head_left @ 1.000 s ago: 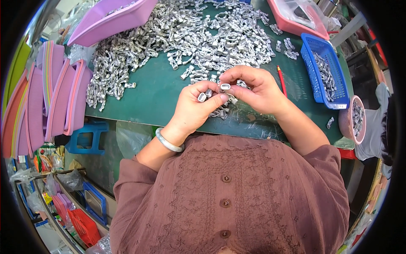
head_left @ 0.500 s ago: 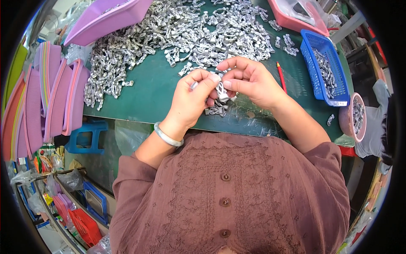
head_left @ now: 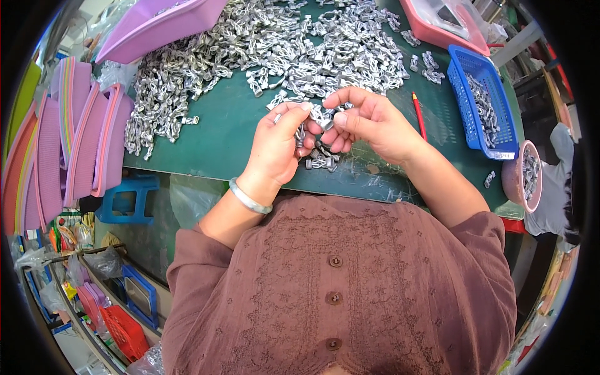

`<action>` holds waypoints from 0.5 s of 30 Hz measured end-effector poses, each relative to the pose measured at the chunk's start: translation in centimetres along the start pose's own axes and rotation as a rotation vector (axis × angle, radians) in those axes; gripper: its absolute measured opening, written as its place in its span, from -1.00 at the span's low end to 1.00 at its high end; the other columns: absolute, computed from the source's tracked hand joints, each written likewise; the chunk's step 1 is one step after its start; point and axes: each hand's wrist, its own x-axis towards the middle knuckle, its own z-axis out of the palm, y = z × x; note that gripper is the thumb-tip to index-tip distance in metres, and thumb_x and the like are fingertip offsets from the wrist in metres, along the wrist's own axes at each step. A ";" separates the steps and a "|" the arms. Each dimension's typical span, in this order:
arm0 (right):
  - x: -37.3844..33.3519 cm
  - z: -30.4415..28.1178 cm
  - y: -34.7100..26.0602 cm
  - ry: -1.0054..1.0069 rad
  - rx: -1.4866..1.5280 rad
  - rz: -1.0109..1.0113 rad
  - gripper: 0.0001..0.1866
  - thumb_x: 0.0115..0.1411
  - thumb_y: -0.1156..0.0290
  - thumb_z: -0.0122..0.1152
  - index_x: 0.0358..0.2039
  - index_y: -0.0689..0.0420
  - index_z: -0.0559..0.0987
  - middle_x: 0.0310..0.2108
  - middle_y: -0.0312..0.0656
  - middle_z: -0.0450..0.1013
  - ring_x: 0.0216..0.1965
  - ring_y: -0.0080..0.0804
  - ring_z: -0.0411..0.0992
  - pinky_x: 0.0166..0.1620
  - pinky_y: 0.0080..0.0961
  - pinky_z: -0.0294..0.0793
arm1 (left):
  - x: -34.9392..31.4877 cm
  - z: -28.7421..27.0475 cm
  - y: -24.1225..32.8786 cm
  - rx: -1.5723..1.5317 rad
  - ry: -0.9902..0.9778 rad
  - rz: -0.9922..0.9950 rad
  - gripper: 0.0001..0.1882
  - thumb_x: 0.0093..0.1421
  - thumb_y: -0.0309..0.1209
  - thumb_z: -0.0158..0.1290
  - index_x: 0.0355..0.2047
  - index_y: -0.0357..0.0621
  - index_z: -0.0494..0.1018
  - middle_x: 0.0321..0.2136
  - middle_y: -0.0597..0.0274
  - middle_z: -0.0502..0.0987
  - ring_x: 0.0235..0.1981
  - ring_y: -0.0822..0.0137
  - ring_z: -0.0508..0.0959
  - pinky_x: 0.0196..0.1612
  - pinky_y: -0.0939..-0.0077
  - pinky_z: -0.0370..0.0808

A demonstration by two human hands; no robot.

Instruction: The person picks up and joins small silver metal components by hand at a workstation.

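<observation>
Over the near part of the green table, my two hands meet around a small silvery looped metal part (head_left: 322, 117) with a ribbed end. My left hand (head_left: 278, 140), with a pale bangle at the wrist, is closed; more of these parts show between its lower fingers. The thumb and fingers of my right hand (head_left: 378, 125) pinch the other end of the metal part. Just below the hands a few like parts (head_left: 321, 161) lie on the table. A large heap of them (head_left: 275, 47) spreads beyond my hands.
A purple tray (head_left: 159, 31) stands far left, a pink tray (head_left: 437, 28) far right. At the right are a red pencil (head_left: 419, 117), a blue basket (head_left: 481, 100) and a pink bowl (head_left: 522, 175), both with metal parts. Several purple baskets (head_left: 81, 137) lean at left, above a blue stool (head_left: 128, 200).
The metal part between my hands has turned and lies more across them. My left fingers have opened slightly, showing other parts between them; my right fingers have come closer around its end.
</observation>
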 end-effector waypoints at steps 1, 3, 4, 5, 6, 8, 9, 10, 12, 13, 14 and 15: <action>0.0 0.0 0.0 -0.004 0.002 0.014 -0.74 0.17 0.47 -0.03 -0.13 0.24 0.30 -0.45 -0.17 0.47 -0.49 -0.56 0.42 -0.41 -0.69 0.38 | -0.2 0.1 0.0 0.021 0.001 0.031 -0.86 0.12 -0.33 0.02 -0.46 -0.09 0.34 -0.61 0.32 0.44 -0.71 0.57 0.34 -0.68 0.76 0.20; 0.0 0.1 0.0 0.002 -0.018 0.009 -0.74 0.16 0.46 -0.02 -0.13 0.23 0.30 -0.44 -0.16 0.47 -0.48 -0.56 0.43 -0.40 -0.69 0.38 | -0.3 0.2 -0.1 0.063 0.002 0.094 -0.87 0.13 -0.33 0.02 -0.43 -0.09 0.35 -0.59 0.30 0.47 -0.70 0.58 0.35 -0.65 0.77 0.22; 0.1 0.1 0.1 0.006 -0.028 0.007 -0.74 0.16 0.46 -0.01 -0.13 0.23 0.30 -0.44 -0.16 0.47 -0.47 -0.56 0.43 -0.40 -0.69 0.38 | -0.3 0.1 -0.2 0.074 -0.002 0.113 -0.87 0.14 -0.33 0.01 -0.39 -0.09 0.35 -0.58 0.31 0.46 -0.69 0.58 0.34 -0.65 0.77 0.21; 0.0 0.3 0.0 0.037 -0.035 0.000 -0.73 0.15 0.47 0.01 -0.13 0.23 0.30 -0.45 -0.19 0.46 -0.48 -0.58 0.41 -0.40 -0.70 0.37 | -0.2 0.0 -0.3 0.085 -0.006 0.132 -0.86 0.15 -0.33 0.00 -0.35 -0.10 0.36 -0.57 0.32 0.45 -0.68 0.57 0.34 -0.65 0.77 0.21; 0.0 0.5 -0.1 0.066 -0.041 -0.007 -0.72 0.13 0.49 0.04 -0.13 0.22 0.30 -0.47 -0.21 0.45 -0.48 -0.60 0.40 -0.40 -0.71 0.36 | -0.2 -0.1 -0.4 0.095 -0.009 0.152 -0.85 0.16 -0.33 -0.01 -0.31 -0.10 0.37 -0.56 0.32 0.45 -0.67 0.57 0.33 -0.65 0.77 0.21; 0.1 0.6 0.2 0.105 -0.104 -0.081 -0.68 0.09 0.52 0.10 -0.13 0.21 0.29 -0.49 -0.27 0.42 -0.49 -0.64 0.37 -0.41 -0.72 0.34 | -0.3 0.0 -0.5 0.047 -0.040 0.147 -0.81 0.17 -0.32 -0.02 -0.25 -0.11 0.37 -0.50 0.31 0.46 -0.62 0.57 0.35 -0.60 0.75 0.23; 0.2 0.4 0.7 0.114 -0.160 -0.148 -0.64 0.06 0.54 0.13 -0.13 0.20 0.29 -0.50 -0.30 0.40 -0.49 -0.66 0.35 -0.41 -0.72 0.32 | -0.3 0.0 -0.5 0.022 -0.056 0.144 -0.79 0.17 -0.31 -0.02 -0.22 -0.11 0.38 -0.47 0.31 0.46 -0.59 0.56 0.35 -0.58 0.75 0.25; 0.3 0.3 1.1 0.123 -0.217 -0.215 -0.61 0.03 0.57 0.16 -0.12 0.19 0.29 -0.52 -0.34 0.38 -0.50 -0.68 0.33 -0.41 -0.72 0.31 | -0.4 0.0 -0.6 -0.007 -0.078 0.136 -0.77 0.17 -0.31 -0.01 -0.20 -0.13 0.38 -0.46 0.31 0.47 -0.59 0.57 0.36 -0.58 0.75 0.25; 0.3 0.5 1.3 0.159 -0.397 -0.333 -0.56 -0.02 0.59 0.19 -0.11 0.17 0.29 -0.53 -0.37 0.35 -0.50 -0.69 0.30 -0.42 -0.72 0.29 | -0.4 0.0 -0.8 -0.066 -0.122 0.119 -0.73 0.17 -0.32 0.00 -0.15 -0.16 0.38 -0.43 0.31 0.48 -0.59 0.59 0.36 -0.57 0.74 0.26; 0.3 0.5 1.4 0.177 -0.488 -0.392 -0.54 -0.04 0.61 0.21 -0.11 0.17 0.29 -0.53 -0.39 0.33 -0.50 -0.70 0.28 -0.42 -0.72 0.28 | -0.3 -0.2 -1.0 -0.092 -0.144 0.112 -0.72 0.18 -0.31 -0.01 -0.14 -0.16 0.38 -0.42 0.32 0.48 -0.58 0.59 0.36 -0.56 0.73 0.26; 0.3 0.5 1.4 0.173 -0.516 -0.393 -0.50 -0.06 0.60 0.21 -0.08 0.15 0.28 -0.52 -0.38 0.34 -0.49 -0.69 0.29 -0.41 -0.73 0.29 | -0.1 -0.4 -1.1 -0.117 -0.165 0.105 -0.71 0.18 -0.31 -0.02 -0.12 -0.16 0.37 -0.42 0.32 0.48 -0.58 0.59 0.36 -0.55 0.72 0.27; 0.3 0.4 1.4 0.170 -0.508 -0.404 -0.53 -0.05 0.60 0.21 -0.10 0.16 0.29 -0.52 -0.38 0.34 -0.49 -0.70 0.29 -0.41 -0.73 0.29 | 0.0 -0.5 -1.2 -0.143 -0.187 0.098 -0.70 0.19 -0.30 -0.03 -0.11 -0.16 0.37 -0.41 0.33 0.48 -0.57 0.59 0.36 -0.55 0.71 0.27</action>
